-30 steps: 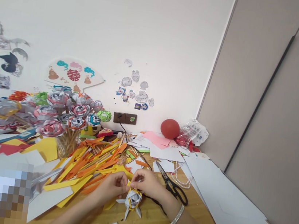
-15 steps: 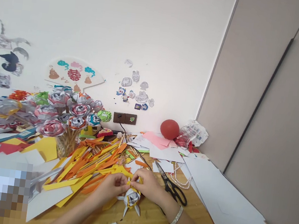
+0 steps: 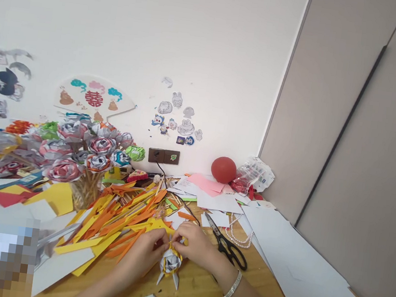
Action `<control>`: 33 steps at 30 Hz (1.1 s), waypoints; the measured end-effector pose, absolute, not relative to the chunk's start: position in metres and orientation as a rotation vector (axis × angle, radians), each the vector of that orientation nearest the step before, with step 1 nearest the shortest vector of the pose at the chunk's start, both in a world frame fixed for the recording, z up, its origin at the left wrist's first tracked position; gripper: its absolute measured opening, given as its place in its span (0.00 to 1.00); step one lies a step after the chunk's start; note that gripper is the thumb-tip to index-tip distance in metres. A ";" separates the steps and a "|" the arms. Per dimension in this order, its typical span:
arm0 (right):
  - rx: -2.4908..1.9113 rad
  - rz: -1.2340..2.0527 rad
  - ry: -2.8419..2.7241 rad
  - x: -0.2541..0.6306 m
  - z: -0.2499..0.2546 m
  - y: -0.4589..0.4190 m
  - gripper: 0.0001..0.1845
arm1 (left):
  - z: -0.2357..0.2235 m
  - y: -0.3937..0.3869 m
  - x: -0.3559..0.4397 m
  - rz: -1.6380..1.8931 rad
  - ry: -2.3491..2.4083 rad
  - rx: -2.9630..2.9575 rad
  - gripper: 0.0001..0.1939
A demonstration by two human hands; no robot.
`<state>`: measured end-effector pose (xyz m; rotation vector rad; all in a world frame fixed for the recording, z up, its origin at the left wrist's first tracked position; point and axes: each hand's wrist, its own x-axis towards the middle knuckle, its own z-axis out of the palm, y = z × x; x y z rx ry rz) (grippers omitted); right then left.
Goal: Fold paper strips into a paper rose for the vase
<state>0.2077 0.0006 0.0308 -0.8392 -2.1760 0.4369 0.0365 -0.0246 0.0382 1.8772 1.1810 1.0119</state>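
A white-and-yellow paper flower [image 3: 171,262] lies in front of me on the wooden table, with pointed white strips sticking out below it. At its far edge, the closed fingers of my left hand [image 3: 151,245] pinch it from the left. My right hand [image 3: 193,243], wearing a sparkling bracelet [image 3: 233,285] at the wrist, pinches the same edge from the right. Fingertips of both hands nearly meet over yellow paper there, and they partly hide it. Just beyond my hands is a piece of yellow paper [image 3: 157,224].
Black-handled scissors [image 3: 227,247] and a pearl string [image 3: 239,241] lie right of my hands. Orange and yellow paper strips [image 3: 115,220] spread leftward, near a bunch of paper flowers [image 3: 99,145]. White sheets [image 3: 300,259] cover the right side. A red balloon [image 3: 223,170] rests by the wall.
The flower has tilted and shifted slightly left in the picture, its lower white strips pointing differently. Both hands keep pinching its far edge. The whole view has shifted a little.
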 end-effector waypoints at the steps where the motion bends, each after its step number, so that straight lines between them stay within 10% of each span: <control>1: -0.845 0.424 -2.170 0.207 0.030 0.001 0.07 | 0.037 -0.024 0.037 1.019 1.191 1.874 0.05; 17: -1.013 0.925 -2.036 0.210 0.020 0.006 0.05 | 0.019 -0.011 0.034 0.871 1.022 1.540 0.20; 33: -0.743 0.578 -2.198 0.212 0.033 -0.001 0.06 | 0.023 -0.004 0.030 0.875 0.970 1.409 0.27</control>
